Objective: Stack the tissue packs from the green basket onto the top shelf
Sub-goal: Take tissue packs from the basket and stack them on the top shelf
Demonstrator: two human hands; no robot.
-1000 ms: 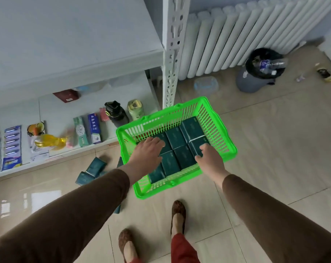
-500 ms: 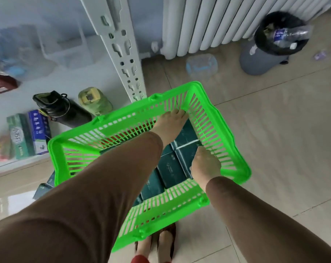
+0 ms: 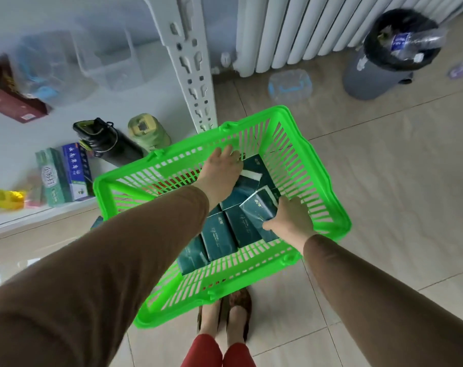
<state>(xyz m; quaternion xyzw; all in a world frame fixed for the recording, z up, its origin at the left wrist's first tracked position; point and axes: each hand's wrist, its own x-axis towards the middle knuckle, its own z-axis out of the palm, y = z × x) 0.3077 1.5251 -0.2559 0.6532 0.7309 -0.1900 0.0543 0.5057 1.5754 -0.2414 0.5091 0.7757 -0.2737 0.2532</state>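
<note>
Dark teal tissue packs point(image 3: 219, 234) inside green basket point(image 3: 328, 181)

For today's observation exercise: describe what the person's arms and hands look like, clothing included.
Both arms wear plain brown long sleeves that end at the wrists. The left hand and right hand are bare: no gloves. No rings, watch or markings show from this view.

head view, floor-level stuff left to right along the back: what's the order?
yellow item → green box → blue box → black bottle → green jar → shelf upright → clear lidded container → grey bin
</note>
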